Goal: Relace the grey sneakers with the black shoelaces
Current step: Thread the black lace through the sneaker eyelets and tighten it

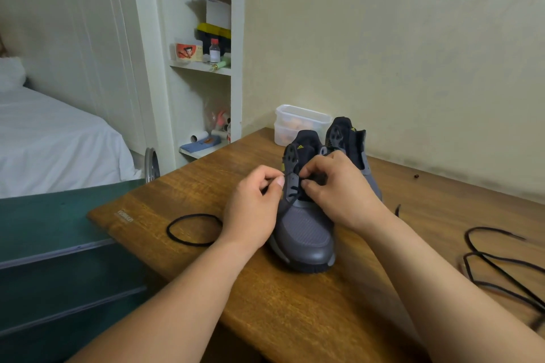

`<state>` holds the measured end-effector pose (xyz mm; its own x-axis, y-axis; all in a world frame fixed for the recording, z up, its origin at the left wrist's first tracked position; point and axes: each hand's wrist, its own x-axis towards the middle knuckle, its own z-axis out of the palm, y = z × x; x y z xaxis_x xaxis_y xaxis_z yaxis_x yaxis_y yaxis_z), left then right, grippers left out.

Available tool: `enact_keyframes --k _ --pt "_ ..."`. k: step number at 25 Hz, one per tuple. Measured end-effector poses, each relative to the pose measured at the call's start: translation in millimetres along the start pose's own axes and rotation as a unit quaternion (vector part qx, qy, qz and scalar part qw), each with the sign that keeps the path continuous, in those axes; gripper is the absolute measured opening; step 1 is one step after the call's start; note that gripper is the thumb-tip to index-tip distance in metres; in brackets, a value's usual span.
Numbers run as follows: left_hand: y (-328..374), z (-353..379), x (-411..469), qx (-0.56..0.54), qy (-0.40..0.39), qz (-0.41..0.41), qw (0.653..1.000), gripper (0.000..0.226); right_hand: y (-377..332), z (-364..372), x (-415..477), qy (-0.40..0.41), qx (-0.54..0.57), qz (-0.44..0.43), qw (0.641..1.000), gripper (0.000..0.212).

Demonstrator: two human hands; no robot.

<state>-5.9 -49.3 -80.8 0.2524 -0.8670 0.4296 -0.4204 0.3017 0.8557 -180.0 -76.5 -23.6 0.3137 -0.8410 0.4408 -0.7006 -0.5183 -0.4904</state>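
Two grey sneakers with black tongues stand side by side on the wooden table (pixel 265 298). The near sneaker (pixel 305 237) points its toe toward me; the far sneaker (pixel 351 138) stands behind my right hand. My left hand (pixel 255 209) pinches the tip of a black shoelace (pixel 191 228) at the left eyelet flap. That lace loops out on the table to the left. My right hand (pixel 333 188) pinches the lace over the tongue, by the lower eyelets. A second black shoelace (pixel 501 268) lies loose at the right.
A clear plastic tub (pixel 298 121) stands against the wall behind the sneakers. A green surface (pixel 59 230) adjoins the table on the left. Beyond it are a bed (pixel 53 138) and open shelves (pixel 203 68) with small items.
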Motion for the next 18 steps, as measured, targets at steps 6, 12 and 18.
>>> enact_keyframes --k 6,12,18 --pt "1.3 -0.6 -2.6 0.073 0.031 0.042 0.996 0.011 4.6 2.7 0.9 -0.003 0.017 -0.001 1.000 0.010" --pt "-0.1 -0.4 -2.9 0.086 0.030 0.057 0.994 0.012 6.6 7.3 0.6 -0.003 0.018 -0.007 1.000 0.011" --pt "6.2 -6.8 -1.2 0.208 0.032 0.157 0.965 0.012 5.0 8.0 -0.7 0.001 -0.002 -0.017 1.000 0.013"
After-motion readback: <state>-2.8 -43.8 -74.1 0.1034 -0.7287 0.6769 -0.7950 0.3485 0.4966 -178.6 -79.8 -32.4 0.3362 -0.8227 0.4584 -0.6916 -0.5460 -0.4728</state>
